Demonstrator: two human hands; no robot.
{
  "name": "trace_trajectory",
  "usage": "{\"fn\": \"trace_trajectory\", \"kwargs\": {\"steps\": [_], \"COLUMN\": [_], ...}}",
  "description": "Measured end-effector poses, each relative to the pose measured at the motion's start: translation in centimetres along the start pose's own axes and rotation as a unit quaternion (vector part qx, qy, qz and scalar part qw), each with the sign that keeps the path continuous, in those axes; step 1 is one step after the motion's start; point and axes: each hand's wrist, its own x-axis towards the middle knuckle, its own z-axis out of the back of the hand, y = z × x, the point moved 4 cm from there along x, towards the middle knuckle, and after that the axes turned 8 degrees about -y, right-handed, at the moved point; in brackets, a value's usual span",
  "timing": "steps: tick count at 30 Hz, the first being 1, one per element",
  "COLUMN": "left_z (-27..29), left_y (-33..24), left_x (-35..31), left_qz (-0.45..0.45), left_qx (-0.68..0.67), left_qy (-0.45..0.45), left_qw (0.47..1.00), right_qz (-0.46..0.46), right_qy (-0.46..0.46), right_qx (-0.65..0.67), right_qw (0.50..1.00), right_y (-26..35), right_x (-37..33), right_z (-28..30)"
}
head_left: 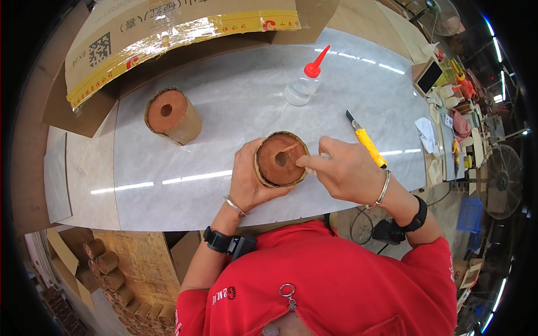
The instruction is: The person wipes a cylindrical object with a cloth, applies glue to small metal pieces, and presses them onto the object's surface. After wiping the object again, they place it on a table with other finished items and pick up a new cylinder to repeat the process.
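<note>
A cylinder (287,178) with a reddish-brown top, a central hole and a cardboard wrap stands on the table. My left hand (246,175) is wrapped round its left side. My right hand (343,171) is closed, its index finger at the right rim of the top. Something small and pale shows by those fingers, too little of it to name. A thin light-brown strip or mark lies on the top beside the hole. Farther left stands a second wrapped cylinder (188,122). Beyond my hands is a clear squeeze bottle (300,92) with a red nozzle. A yellow utility knife (370,147) lies near my right hand.
A large cardboard box (185,28) with yellow tape takes up the far left of the grey table (224,112). Bottles and a cloth (425,134) crowd the right side. A fan (502,182) stands beyond. Below left, several wrapped cylinders (115,280) are stacked.
</note>
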Motion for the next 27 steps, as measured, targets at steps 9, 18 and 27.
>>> {"fn": "trace_trajectory", "kwargs": {"steps": [9,18,27], "left_z": [-0.05,0.01,0.07], "left_y": [0.23,-0.25,-0.08], "left_x": [-0.08,0.06,-0.07], "left_qz": [0.011,0.000,-0.006], "left_qx": [-0.014,-0.003,0.002], "left_qy": [-0.004,-0.009,-0.013], "left_qw": [1.000,1.000,1.000], "right_qz": [-0.020,-0.056,-0.045], "right_qy": [-0.016,0.001,0.008], "right_qx": [0.007,0.045,0.050], "right_qw": [1.000,0.997,0.998], "right_y": [0.37,0.07,0.07], "right_x": [0.66,0.63,0.55], "right_z": [-0.27,-0.35,-0.44]}}
